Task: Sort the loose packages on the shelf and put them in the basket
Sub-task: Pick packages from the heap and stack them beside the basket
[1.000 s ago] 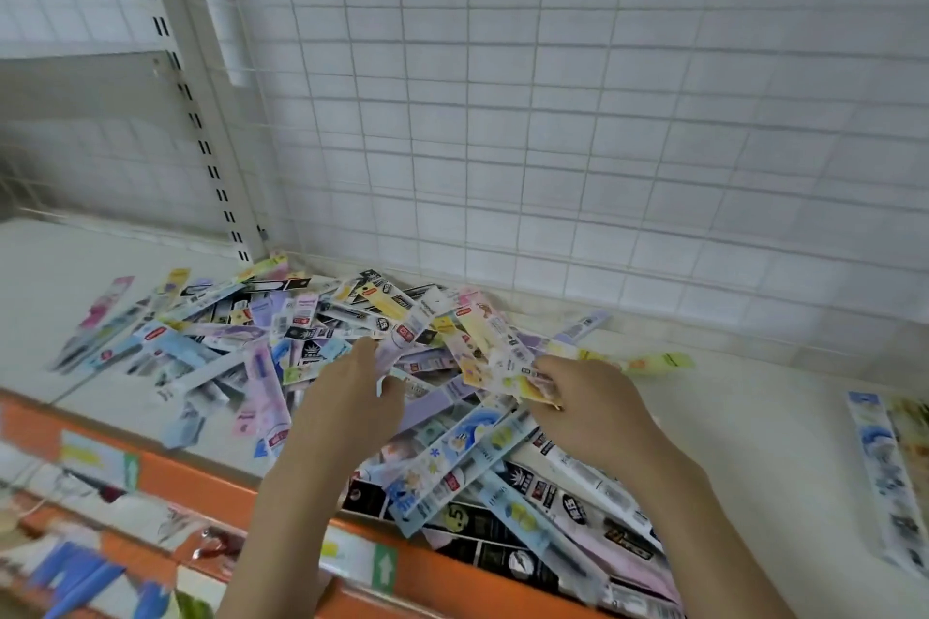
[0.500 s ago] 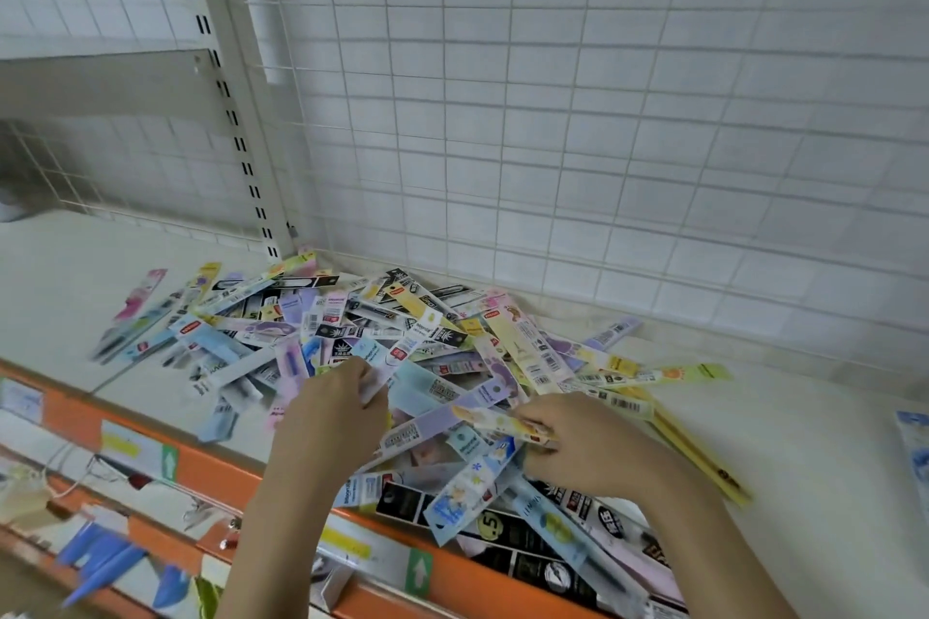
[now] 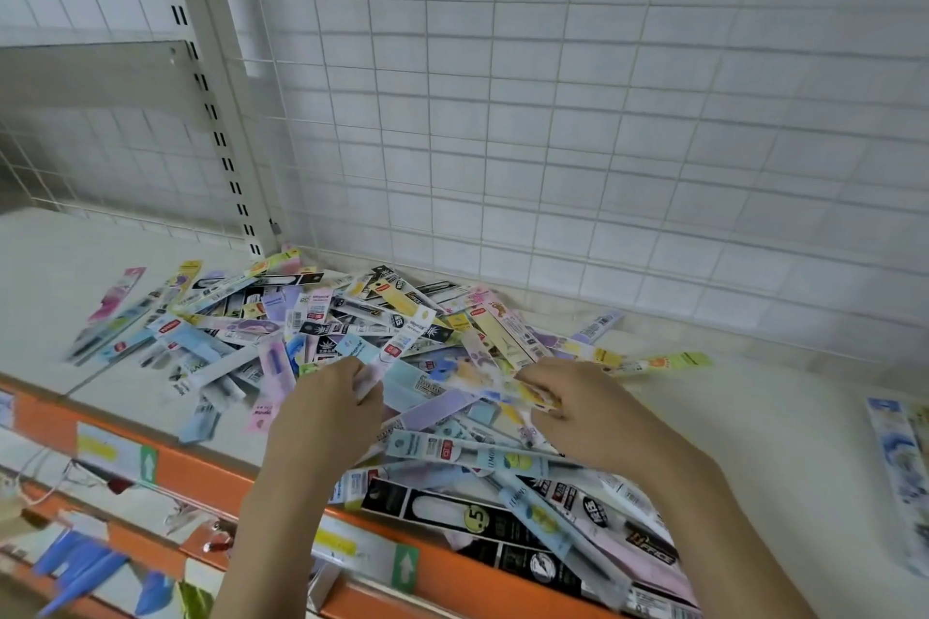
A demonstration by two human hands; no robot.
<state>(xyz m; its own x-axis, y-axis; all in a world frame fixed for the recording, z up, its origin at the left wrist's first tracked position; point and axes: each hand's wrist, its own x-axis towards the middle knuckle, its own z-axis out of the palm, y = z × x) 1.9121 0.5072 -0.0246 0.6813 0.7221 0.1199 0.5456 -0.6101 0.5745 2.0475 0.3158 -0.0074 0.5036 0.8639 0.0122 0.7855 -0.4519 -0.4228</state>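
A heap of long, flat, colourful packages (image 3: 382, 332) covers the white shelf (image 3: 754, 422), spilling over its orange front edge. My left hand (image 3: 327, 417) sits on the heap's near middle, fingers curled round the end of a pale package (image 3: 374, 374). My right hand (image 3: 588, 412) lies beside it to the right, fingers pinching a yellowish package (image 3: 533, 392) in the heap. No basket is in view.
A white wire grid (image 3: 553, 116) backs the shelf, with a slotted upright post (image 3: 221, 106) at the left. The orange shelf edge (image 3: 201, 467) carries price labels. A few more packages (image 3: 900, 467) lie at the far right. Blue items hang below at the left.
Both hands have shifted slightly back into the heap, and several packages under them were shuffled. The long yellow package at the right front is no longer showing.
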